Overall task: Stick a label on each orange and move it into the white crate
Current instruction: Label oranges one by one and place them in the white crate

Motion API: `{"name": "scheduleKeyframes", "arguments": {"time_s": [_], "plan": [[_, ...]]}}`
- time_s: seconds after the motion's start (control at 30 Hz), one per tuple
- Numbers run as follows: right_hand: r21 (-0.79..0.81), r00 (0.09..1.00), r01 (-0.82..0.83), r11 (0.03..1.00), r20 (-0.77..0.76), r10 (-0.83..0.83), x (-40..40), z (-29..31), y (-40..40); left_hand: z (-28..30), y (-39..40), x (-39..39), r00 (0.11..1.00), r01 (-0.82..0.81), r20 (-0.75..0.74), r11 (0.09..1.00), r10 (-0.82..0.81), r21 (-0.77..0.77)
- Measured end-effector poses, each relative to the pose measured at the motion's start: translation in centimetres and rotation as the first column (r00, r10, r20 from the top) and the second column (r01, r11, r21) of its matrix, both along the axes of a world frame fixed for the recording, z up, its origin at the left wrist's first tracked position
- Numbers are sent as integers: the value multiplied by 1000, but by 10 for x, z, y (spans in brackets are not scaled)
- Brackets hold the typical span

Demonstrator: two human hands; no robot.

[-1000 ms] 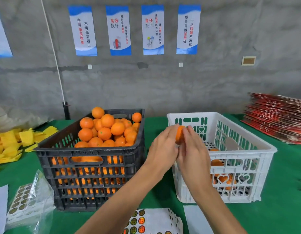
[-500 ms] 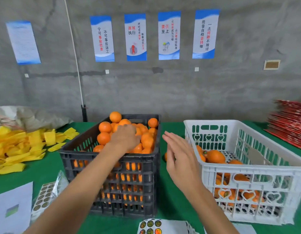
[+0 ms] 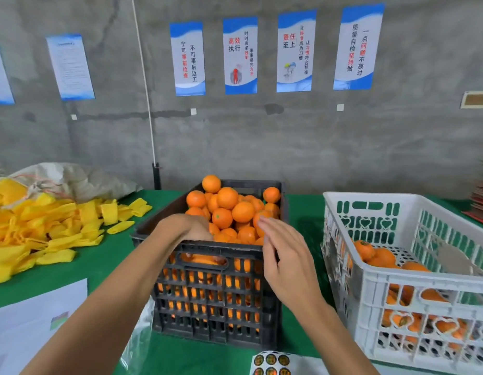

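A black crate (image 3: 207, 246) heaped with oranges (image 3: 226, 197) stands in the middle of the green table. My left hand (image 3: 193, 227) reaches over its near rim into the pile; its fingers dip among the fruit and are hidden. My right hand (image 3: 286, 258) hovers at the crate's near right corner, fingers loosely straight and holding nothing. The white crate (image 3: 413, 280) at the right holds several labelled oranges (image 3: 381, 257). A sheet of round labels (image 3: 271, 362) lies at the bottom edge.
Yellow foam nets (image 3: 45, 226) and a grey sack (image 3: 72, 180) fill the left of the table. A white paper (image 3: 31, 320) and a plastic bag (image 3: 137, 336) lie at the near left. Red flat cartons (image 3: 481, 204) are stacked at the far right.
One second ago both hands held an orange at the white crate. That orange is gone from them; my left hand went into the black crate and my right hand followed leftward.
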State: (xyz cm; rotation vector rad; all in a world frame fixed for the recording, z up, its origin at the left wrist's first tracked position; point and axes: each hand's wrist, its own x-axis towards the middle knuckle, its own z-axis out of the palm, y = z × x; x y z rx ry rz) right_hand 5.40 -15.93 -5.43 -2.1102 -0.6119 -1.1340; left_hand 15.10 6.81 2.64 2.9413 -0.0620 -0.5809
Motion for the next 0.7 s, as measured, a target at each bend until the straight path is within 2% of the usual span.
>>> {"name": "scheduleKeyframes", "arguments": {"time_s": [0.17,0.2,0.27,0.33,0.4,0.47,0.5,0.63,0.7], "plan": [[39,1000,4,999,-31,-3,-2,1,-5,-4,15,-1,997,4,74,959,18,-283],[49,1000,0,999,-30,2,-3,2,-5,-6,17,0,992,-3,116,928,50,-372],[73,1000,-7,997,-23,9,-5,2,-6,-11,13,-2,944,51,304,852,130,-521],[114,999,-17,993,-28,20,-7,5,-5,-13,3,-12,814,171,518,745,262,-644],[142,997,-27,989,-66,37,-11,10,-6,-11,-13,-33,707,375,629,583,322,-721],[71,996,-48,996,-76,53,-16,16,-6,-9,-33,-59,702,544,651,373,288,-752],[27,997,-50,998,-50,51,-18,18,-8,-10,-43,-71,700,588,660,303,273,-750],[30,996,-16,999,91,14,-30,11,-24,-42,-78,-106,712,638,635,103,300,-763],[-11,987,11,1000,158,-9,-37,-7,-39,-69,-90,-119,729,638,629,66,269,-767]]}}
